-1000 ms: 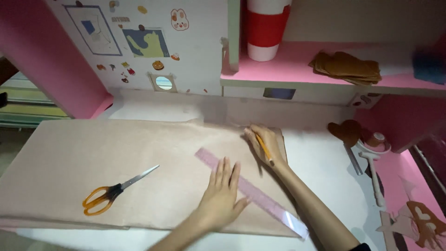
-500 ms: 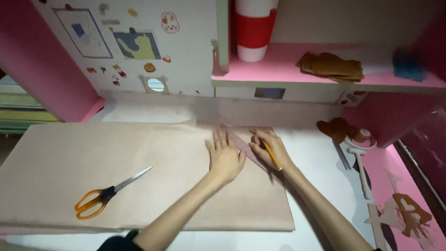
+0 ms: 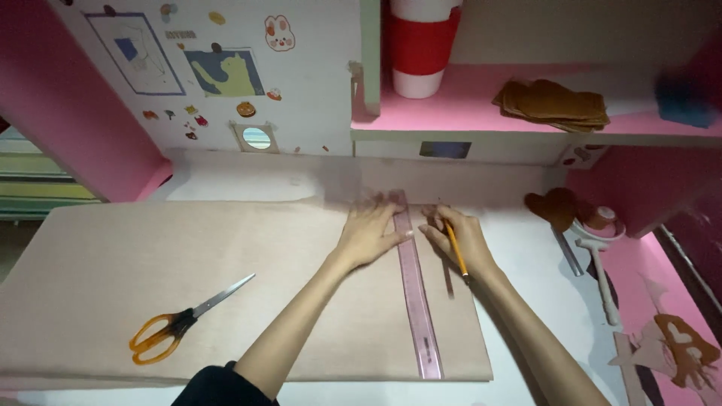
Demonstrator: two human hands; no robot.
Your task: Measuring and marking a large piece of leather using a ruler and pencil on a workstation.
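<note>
We see the long translucent pink plastic ruler (image 3: 417, 301) lying on the large sheet of beige kraft paper (image 3: 226, 286), its long axis running near to far and leaning only slightly left at the far end, close and roughly parallel to the sheet's right edge. The left hand (image 3: 372, 233) lies flat with fingers spread, palm on the paper and fingertips pressing the far end of the ruler from its left side. The right hand (image 3: 462, 237) sits just right of the ruler, fingers closed around a yellow pencil (image 3: 456, 252) whose far end lies close to the ruler's right edge; whether the tip touches the paper we cannot tell. Both hands are at the ruler's far end, so its whole near length runs free toward us, reaching almost to the near edge of the paper. Between ruler and right paper edge only a narrow strip remains, then bare white surface (image 3: 519, 316). Well apart to the left, orange-handled scissors (image 3: 180, 323) lie on the sheet. On the right, a white-handled tool (image 3: 598, 263) rests beside brown heart-shaped cutouts (image 3: 553, 207).
</note>
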